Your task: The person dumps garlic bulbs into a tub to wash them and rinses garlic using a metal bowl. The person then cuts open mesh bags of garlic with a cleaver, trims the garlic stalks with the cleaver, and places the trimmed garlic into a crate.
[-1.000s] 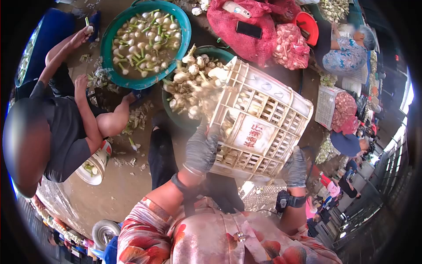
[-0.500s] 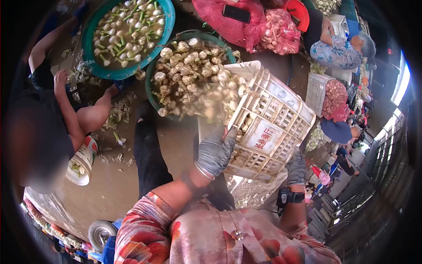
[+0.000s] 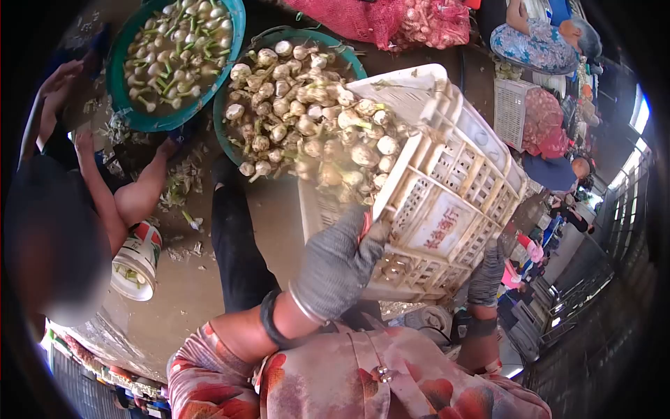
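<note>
A dirty white plastic crate (image 3: 464, 178) with red lettering is tipped on its side, its mouth facing the green tub (image 3: 219, 133). Garlic bulbs (image 3: 279, 105) heap in that tub, and more spill in a blurred stream from the crate's mouth. My left hand (image 3: 338, 262), in a grey knit glove, is closed around the crate's near rim. At the crate's lower right end is my right hand (image 3: 487, 272), also gloved; its fingers are largely hidden behind the crate, apparently supporting it.
A second green tub (image 3: 120, 112) holds garlic bulbs in water at the upper left. Beside it a person (image 3: 59, 230) sits near a white bucket (image 3: 132, 262). Red mesh sacks (image 3: 349, 21) lie at the top. Other people sit along the right side.
The crate appears larger and further right in view, and more bulbs have slid to its mouth and into the tub. The tubs have shifted up and left in view.
</note>
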Available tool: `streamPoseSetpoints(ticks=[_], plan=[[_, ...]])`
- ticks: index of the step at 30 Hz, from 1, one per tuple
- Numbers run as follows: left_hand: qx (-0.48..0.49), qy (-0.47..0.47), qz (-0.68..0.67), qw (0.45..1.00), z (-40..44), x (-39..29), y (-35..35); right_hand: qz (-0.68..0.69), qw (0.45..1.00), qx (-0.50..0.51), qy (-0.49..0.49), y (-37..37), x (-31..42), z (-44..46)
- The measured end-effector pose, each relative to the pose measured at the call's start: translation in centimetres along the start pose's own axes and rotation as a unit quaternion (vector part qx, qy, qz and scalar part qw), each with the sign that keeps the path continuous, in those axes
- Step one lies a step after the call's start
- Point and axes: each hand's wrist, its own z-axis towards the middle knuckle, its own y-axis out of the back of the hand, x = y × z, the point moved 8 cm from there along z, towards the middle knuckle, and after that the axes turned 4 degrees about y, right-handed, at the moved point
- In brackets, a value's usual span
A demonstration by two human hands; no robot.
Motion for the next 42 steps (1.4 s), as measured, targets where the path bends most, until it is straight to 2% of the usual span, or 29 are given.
streamPoseSetpoints(ticks=[2,3,4,5,6,9,10,11,13,14,16,17,18,20,21,23,25,26,28,29,30,31,32,33,35,37,39,41,42], plan=[[0.060,0.054,0.032,0.996,1.2,0.3,-1.4,-0.128,0.989,-0.007,0.075,0.9,-1.0,1.6],[0.112,0.097,0.071,0.986,1.5,0.1,-2.4,-0.183,0.983,-0.004,0.001,2.8,-3.9,2.4],[0.085,0.034,0.032,0.995,2.9,0.1,-2.9,-0.239,0.968,0.007,-0.074,3.8,-5.3,2.7],[0.078,0.016,0.037,0.996,3.1,0.6,-3.2,-0.226,0.972,0.005,-0.059,3.7,-5.5,3.3],[0.079,0.013,0.022,0.997,3.3,-0.1,-3.4,-0.230,0.971,-0.055,0.046,2.7,-2.3,3.3],[0.139,0.065,0.024,0.988,0.2,-0.9,-5.6,-0.343,0.915,-0.120,0.177,7.1,0.0,1.4],[0.137,0.023,0.036,0.990,-0.7,-2.6,-5.7,-0.151,0.982,-0.075,0.090,8.1,-0.7,1.9],[0.131,-0.024,0.051,0.990,-1.3,-3.6,-5.7,0.055,0.998,-0.025,0.003,7.6,-1.1,2.4],[0.119,-0.053,0.051,0.990,-1.9,-2.7,-6.3,0.104,0.994,-0.018,-0.033,7.3,-1.4,2.9],[0.145,-0.014,-0.014,0.989,-1.7,-1.6,-7.1,-0.191,0.981,-0.034,-0.002,8.8,-2.9,3.4],[0.150,0.021,-0.018,0.988,-0.3,-1.2,-7.7,-0.520,0.838,-0.081,0.146,8.2,-3.9,4.2],[0.141,0.008,-0.011,0.990,0.3,-1.8,-7.5,-0.508,0.843,-0.084,0.156,7.4,-4.4,5.2],[0.128,-0.019,0.012,0.992,0.5,-2.3,-7.7,-0.364,0.914,-0.085,0.154,7.7,-5.3,5.6],[0.146,-0.026,0.065,0.987,-0.8,-4.1,-7.8,-0.243,0.964,-0.104,0.041,8.3,-3.8,2.9],[0.154,-0.015,0.062,0.986,-2.1,-5.7,-7.7,-0.253,0.962,-0.104,0.030,9.7,-1.5,1.8],[0.145,-0.085,-0.057,0.984,-4.3,-8.8,-7.2,0.009,0.998,-0.014,-0.060,9.6,-0.2,1.1],[0.179,-0.030,-0.040,0.983,-4.4,-7.5,-7.7,0.151,0.982,0.023,-0.115,9.4,-3.0,0.0],[0.207,0.001,-0.029,0.978,-3.8,-7.1,-8.2,-0.087,0.996,-0.019,-0.030,10.9,-4.9,1.3],[0.198,-0.018,0.035,0.979,-0.4,-3.6,-9.2,-0.272,0.957,-0.101,-0.006,9.7,-3.3,2.5],[0.198,0.020,0.087,0.976,0.6,-2.0,-9.4,-0.260,0.961,-0.099,0.004,9.5,-2.9,2.9],[0.204,0.011,0.041,0.978,0.5,-1.4,-10.3,-0.158,0.982,-0.096,0.032,9.9,-2.9,3.4],[0.220,0.010,-0.006,0.975,-0.5,-0.9,-11.7,-0.189,0.977,-0.078,0.060,11.8,-3.4,2.8],[0.187,-0.142,0.030,0.972,-2.5,-4.0,-11.6,-0.220,0.969,-0.062,0.089,13.7,-3.9,2.1],[0.202,-0.122,0.028,0.971,-4.2,-5.4,-12.0,-0.249,0.960,-0.048,0.119,15.6,-4.4,1.4],[0.321,-0.070,-0.045,0.943,-5.1,-8.2,-14.2,0.068,0.997,0.019,-0.025,15.1,-4.4,2.1],[0.322,-0.074,0.024,0.944,-4.4,-8.0,-15.9,0.064,0.992,-0.028,-0.101,16.1,-8.2,1.5],[0.315,-0.089,0.094,0.940,-2.8,-5.9,-18.8,-0.199,0.973,-0.114,0.025,16.8,-11.9,2.0],[0.336,-0.099,0.114,0.930,-1.0,-0.7,-22.6,-0.321,0.932,-0.148,0.083,16.9,-12.5,1.4],[0.362,-0.100,0.122,0.919,-0.5,1.6,-24.6,-0.412,0.906,-0.097,0.024,16.7,-12.4,1.5]])
